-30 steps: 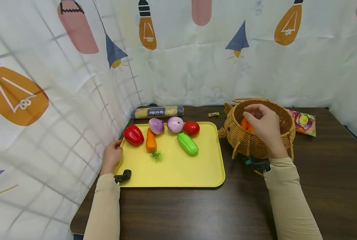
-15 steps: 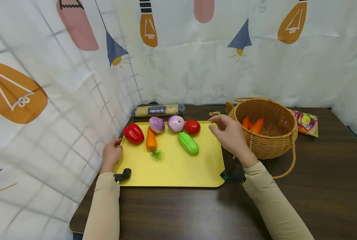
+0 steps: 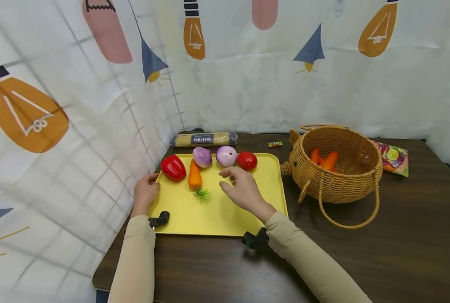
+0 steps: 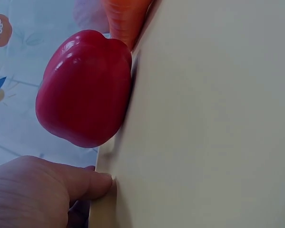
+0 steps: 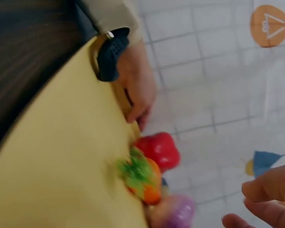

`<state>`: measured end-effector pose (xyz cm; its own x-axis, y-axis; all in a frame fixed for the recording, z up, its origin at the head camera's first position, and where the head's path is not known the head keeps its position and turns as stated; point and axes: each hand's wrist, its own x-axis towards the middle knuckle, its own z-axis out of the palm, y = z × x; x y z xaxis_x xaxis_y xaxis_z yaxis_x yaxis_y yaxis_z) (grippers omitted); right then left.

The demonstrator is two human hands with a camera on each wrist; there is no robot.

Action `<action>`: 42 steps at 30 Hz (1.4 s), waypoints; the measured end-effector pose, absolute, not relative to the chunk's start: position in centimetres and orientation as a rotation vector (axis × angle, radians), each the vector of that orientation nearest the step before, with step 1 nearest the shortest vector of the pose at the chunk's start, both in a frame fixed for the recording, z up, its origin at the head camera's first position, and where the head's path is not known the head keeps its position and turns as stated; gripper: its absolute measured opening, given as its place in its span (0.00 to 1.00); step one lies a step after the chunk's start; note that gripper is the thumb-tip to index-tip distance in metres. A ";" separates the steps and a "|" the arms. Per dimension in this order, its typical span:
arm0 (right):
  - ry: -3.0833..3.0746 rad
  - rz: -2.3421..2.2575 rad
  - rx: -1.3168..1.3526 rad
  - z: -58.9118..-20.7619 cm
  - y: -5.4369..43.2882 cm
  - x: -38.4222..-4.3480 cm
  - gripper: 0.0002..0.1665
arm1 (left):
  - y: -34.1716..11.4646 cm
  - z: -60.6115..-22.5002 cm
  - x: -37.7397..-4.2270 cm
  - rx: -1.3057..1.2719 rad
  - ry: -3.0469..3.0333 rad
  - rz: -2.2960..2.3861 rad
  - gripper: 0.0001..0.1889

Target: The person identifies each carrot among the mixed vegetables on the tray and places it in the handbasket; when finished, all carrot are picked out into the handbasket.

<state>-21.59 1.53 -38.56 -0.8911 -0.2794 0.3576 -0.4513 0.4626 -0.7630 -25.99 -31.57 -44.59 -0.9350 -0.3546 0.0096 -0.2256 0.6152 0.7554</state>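
My left hand (image 3: 146, 194) grips the left rim of the yellow tray (image 3: 194, 219); in the left wrist view its thumb (image 4: 92, 183) lies over the edge beside the red bell pepper (image 4: 85, 90). My right hand (image 3: 244, 189) hovers above the tray with thumb and fingers apart, holding nothing, and hides most of the green cucumber. On the tray are an orange carrot (image 3: 195, 176) with a green leafy top, two purple-and-white onions, one left (image 3: 202, 157) and one right (image 3: 226, 156), and a red tomato (image 3: 247, 161).
Right of the tray stands a wicker basket (image 3: 346, 191) with several orange carrots (image 3: 328, 161) inside. A colourful snack bag (image 3: 393, 159) lies behind it. At the back are a pasta packet (image 3: 206, 139) and a small wrapped candy (image 3: 275, 144). A printed curtain hangs behind and left.
My right hand has moved left from over the basket, across the tray's right side, to above its middle, now covering the cucumber. The left hand stays at the tray's rim.
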 end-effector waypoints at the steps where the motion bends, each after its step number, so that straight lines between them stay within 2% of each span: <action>1: -2.529 1.422 0.628 -38.8 1.0 -21.8 0.13 | -31.5 -44.6 -26.1 0.479 -2.675 -1.223 0.23; 9: -2.564 1.526 0.505 -40.3 -2.6 -23.6 0.20 | -30.8 -44.3 -26.5 0.452 -2.658 -1.247 0.22; 20: -2.572 1.621 0.376 -43.0 -6.3 -24.8 0.21 | -31.2 -44.4 -25.8 0.480 -2.663 -1.220 0.22; 29: -2.568 1.667 0.310 -44.1 -7.9 -24.8 0.26 | -31.3 -44.2 -25.6 0.473 -2.670 -1.230 0.22; 42: -2.665 1.515 0.322 -45.1 -9.2 -24.8 0.38 | -31.4 -44.6 -25.8 0.480 -2.670 -1.220 0.22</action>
